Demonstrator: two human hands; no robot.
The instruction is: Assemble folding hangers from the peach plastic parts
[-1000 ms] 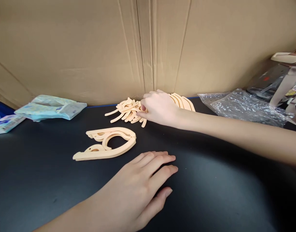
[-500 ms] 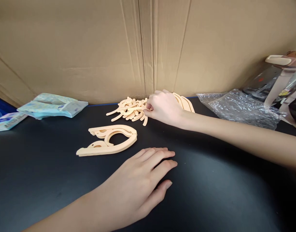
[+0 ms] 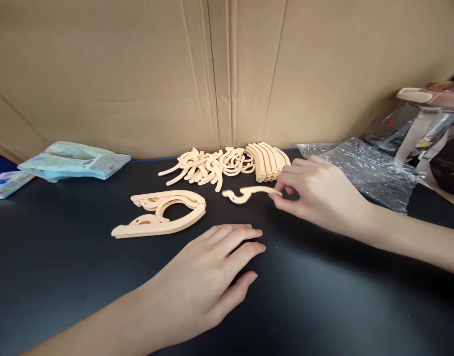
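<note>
My right hand [image 3: 317,193] pinches one end of a small cream plastic hook piece [image 3: 247,193], held just above the black table [image 3: 323,296]. Behind it, against the cardboard wall, lies a loose heap of the same hook pieces [image 3: 208,165], and beside that a neat row of curved cream arms [image 3: 267,159]. A folded cream hanger [image 3: 163,215] lies flat to the left of the held piece. My left hand [image 3: 208,282] rests palm down on the table with its fingers stretched out, just in front of the hanger and holding nothing.
A cardboard wall [image 3: 212,74] closes off the back of the table. Light blue packets [image 3: 73,160] lie at the far left. A crumpled clear plastic bag [image 3: 363,168] sits at the right, with a cream and dark appliance [image 3: 423,118] behind it.
My right hand has drawn back from the heap toward the right, taking one hook piece out with it. The left hand has stayed flat in place.
</note>
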